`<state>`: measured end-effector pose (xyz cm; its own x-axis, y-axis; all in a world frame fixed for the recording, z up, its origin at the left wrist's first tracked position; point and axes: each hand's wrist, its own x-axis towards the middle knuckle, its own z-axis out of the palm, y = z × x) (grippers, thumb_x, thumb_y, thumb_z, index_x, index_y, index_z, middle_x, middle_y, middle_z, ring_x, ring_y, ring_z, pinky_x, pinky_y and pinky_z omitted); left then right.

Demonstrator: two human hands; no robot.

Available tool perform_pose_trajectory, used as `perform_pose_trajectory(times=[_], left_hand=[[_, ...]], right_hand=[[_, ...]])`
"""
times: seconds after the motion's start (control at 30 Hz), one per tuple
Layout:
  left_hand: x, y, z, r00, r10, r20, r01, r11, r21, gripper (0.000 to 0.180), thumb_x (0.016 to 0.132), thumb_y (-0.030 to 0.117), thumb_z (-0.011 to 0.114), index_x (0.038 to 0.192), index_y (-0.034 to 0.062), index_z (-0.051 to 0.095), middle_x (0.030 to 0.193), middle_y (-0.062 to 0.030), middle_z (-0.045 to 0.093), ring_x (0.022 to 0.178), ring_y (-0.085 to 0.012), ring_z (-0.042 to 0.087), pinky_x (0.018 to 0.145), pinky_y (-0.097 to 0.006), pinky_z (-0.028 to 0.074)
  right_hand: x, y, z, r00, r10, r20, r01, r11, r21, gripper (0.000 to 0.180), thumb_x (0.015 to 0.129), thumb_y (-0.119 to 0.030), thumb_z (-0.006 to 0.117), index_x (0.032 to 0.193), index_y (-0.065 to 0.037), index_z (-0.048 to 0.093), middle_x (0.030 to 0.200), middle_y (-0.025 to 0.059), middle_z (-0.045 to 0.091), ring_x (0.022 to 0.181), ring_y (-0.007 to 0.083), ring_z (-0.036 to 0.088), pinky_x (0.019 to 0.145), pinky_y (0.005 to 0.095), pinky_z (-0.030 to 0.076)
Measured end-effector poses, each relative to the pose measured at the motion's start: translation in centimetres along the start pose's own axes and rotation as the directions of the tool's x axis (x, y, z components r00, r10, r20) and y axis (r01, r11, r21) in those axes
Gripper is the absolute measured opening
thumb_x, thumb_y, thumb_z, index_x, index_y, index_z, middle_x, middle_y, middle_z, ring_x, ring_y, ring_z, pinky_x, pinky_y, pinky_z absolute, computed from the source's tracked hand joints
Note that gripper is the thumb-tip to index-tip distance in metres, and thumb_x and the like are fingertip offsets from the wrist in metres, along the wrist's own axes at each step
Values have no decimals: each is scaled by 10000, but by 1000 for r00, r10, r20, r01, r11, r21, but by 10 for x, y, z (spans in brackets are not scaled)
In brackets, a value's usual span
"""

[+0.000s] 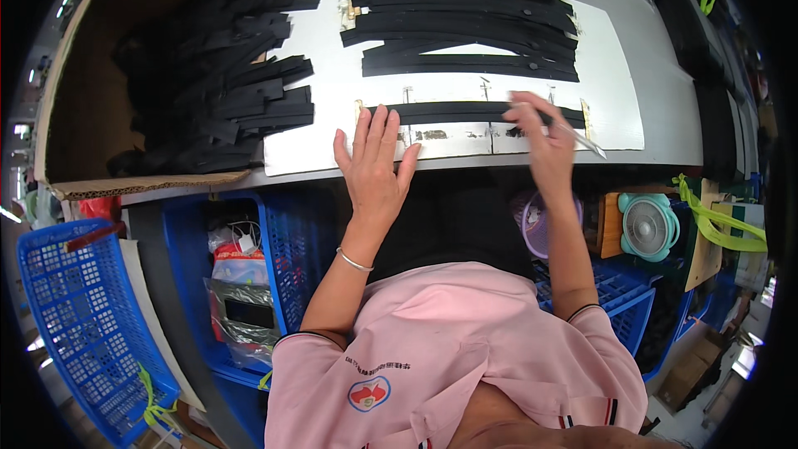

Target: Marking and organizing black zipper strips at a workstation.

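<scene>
A narrow black fabric strip (457, 113) lies straight across a white board (615, 108) with drawn marks on it. My left hand (372, 170) rests flat on the strip's left end, fingers stretched out and holding nothing. Over the strip's right part, my right hand (550, 154) is closed around a slim silver pen (588, 145), whose one end sticks out to the lower right. That hand is slightly blurred, and the pen's other end is hidden by its fingers. Farther up the board lies a stack of similar black strips (465, 29).
To the left, a cardboard box (79, 83) holds a heap of black strips (224, 83). Blue plastic baskets (91, 308) stand below the table's edge. A small turquoise fan (650, 227) is under the right side. Black bundles (694, 41) lie at the far right.
</scene>
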<state>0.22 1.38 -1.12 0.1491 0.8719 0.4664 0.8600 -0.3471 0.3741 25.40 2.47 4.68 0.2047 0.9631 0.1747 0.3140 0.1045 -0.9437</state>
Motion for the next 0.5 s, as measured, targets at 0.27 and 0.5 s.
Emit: perform_pose_trajectory(times=[0.27,0.5], left_hand=[[0,3,2,1000,-22,-21,21,1000,-23,532,893,295,774,1350,52,651,1412,-113,630,1398,-295,507,1194,-581,215],[-1,2,2,999,-24,-32,24,1000,-13,528,901,309,763,1351,55,651,1419,-112,624,1405,-294,501,1200,-602,192]], right_hand=[[23,3,102,984,-40,171,5,980,201,183,965,-111,706,931,68,719,904,45,751,653,92,633,596,260,488],[24,7,111,969,-134,207,131,991,28,245,972,-121,693,864,99,698,912,76,750,641,132,645,586,277,480]])
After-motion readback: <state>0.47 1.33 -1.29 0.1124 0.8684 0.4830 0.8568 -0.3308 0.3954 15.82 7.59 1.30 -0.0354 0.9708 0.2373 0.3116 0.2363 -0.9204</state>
